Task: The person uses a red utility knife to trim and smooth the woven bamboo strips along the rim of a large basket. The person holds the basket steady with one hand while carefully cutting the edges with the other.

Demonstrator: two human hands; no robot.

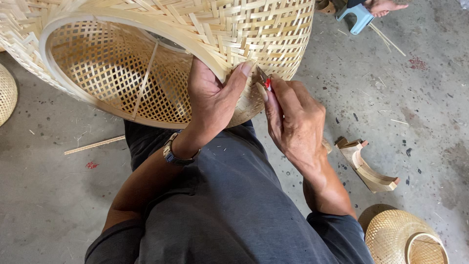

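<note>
Left hand [211, 100] clamped on rim of big woven bamboo basket [205, 34] resting on lap, right hand [293, 120] pinching small red-handled blade [265, 80] at weave; basket looks light, stiff, splintery, best held by rim.

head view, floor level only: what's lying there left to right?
Small woven basket at the left edge → loose bamboo strip → curved wooden piece → round woven basket at the lower right. The big basket on the lap overlaps the middle, so it is left out.
</note>
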